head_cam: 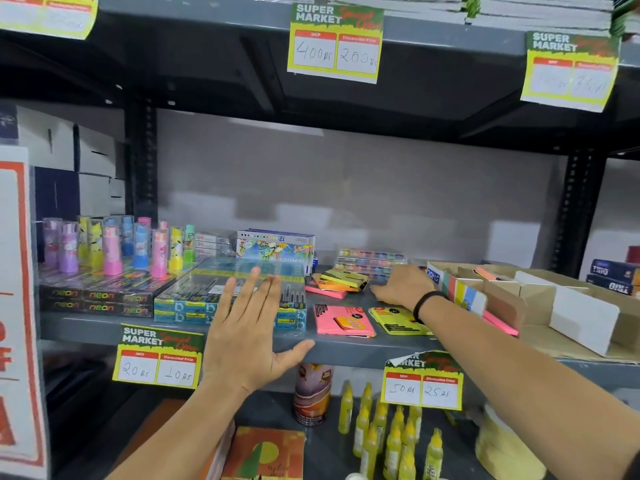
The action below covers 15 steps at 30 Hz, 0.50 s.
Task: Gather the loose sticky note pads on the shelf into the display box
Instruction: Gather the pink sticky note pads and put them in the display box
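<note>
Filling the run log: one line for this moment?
left hand: open, raised | right hand: on shelf beside display box | pink pad, yellow pad: loose

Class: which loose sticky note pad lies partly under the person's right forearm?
The yellow pad at the shelf's front edge; the pink pad beside it lies uncovered.

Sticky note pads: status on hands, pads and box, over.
Left hand open, empty, at shelf edge. Right hand flat on shelf among loose pads, grip unclear. Pink pad, yellow pad still out. Display box unobstructed.
</note>
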Tool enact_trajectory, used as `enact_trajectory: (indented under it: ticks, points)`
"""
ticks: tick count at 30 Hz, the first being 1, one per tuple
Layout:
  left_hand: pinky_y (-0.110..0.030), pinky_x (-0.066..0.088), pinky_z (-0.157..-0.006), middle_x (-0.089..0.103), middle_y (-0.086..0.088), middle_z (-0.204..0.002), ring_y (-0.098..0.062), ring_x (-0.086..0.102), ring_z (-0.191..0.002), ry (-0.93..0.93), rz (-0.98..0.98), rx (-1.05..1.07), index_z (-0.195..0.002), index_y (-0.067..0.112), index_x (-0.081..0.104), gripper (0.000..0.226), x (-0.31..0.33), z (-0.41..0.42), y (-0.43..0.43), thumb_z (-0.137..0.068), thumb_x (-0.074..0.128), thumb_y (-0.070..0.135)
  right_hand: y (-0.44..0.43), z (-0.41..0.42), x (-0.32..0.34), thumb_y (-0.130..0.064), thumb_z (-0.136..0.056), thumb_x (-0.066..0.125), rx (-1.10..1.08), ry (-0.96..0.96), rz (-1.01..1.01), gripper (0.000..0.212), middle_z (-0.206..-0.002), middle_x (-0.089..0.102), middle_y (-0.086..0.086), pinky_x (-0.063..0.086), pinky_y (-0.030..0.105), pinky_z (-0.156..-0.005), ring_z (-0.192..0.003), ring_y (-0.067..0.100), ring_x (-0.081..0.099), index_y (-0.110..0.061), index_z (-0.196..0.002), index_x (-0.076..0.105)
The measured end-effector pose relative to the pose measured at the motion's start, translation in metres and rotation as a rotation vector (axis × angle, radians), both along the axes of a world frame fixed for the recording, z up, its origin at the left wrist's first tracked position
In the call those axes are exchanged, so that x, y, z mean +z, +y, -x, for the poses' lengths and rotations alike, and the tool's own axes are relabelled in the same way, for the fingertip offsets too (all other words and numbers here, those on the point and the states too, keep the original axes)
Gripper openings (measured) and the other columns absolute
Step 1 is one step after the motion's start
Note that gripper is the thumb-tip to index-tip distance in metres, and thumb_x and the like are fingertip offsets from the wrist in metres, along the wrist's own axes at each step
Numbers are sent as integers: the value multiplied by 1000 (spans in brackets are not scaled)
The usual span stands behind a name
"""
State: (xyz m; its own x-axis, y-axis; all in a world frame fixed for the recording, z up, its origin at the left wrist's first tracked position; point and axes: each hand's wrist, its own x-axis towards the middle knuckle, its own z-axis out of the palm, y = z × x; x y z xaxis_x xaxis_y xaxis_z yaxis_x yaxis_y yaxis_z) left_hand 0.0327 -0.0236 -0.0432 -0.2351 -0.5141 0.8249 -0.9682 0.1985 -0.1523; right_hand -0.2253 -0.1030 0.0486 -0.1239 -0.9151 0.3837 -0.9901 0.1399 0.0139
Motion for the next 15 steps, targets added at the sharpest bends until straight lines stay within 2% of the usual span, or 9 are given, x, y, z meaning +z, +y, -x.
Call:
enact_trajectory:
  ticks: [1,3,5,8,11,15]
  points:
    - [-51,19,-117,51,-16,-143,-32,36,-141,1,-2,-2,-139,-1,50,97,0,0,0,-88,22,77,1,-3,1,-54,-88,48,-4,-6,73,47,-70,55,3,43,23,-47,-71,22,57,-9,-83,59]
    - [-50,18,-118,50,-16,-144,-32,36,-141,6,-10,-3,-139,0,50,97,0,0,0,-88,21,77,2,-13,4,-56,-87,49,20,-17,209,50,-80,63,5,52,27,-56,-75,24,63,-9,-89,65]
    - [-49,16,-119,49,-15,-145,-31,35,-141,6,-18,-4,-139,0,50,97,0,-1,0,-88,21,77,2,-29,11,-60,-87,49,52,-60,241,55,-89,66,7,49,29,-62,-86,26,66,-8,-93,65]
    - [-48,15,-120,51,-14,-144,-29,35,-142,8,-28,-8,-139,1,51,96,0,-1,1,-88,22,77,-4,-58,20,-64,-86,48,101,-107,215,61,-101,66,10,44,30,-65,-96,29,65,-8,-99,65]
    - [-49,16,-119,52,-14,-144,-28,35,-142,10,-40,-11,-138,1,52,96,1,0,2,-88,21,77,-13,-75,16,-63,-82,54,160,-146,107,62,-111,66,13,50,33,-74,-103,31,63,-7,-108,63]
    - [-49,15,-119,50,-13,-145,-28,33,-143,10,-43,-10,-139,2,51,96,0,-2,0,-87,23,77,-18,-74,10,-53,-74,57,142,-200,-1,51,-109,67,8,55,39,-85,-98,28,63,-11,-101,64]
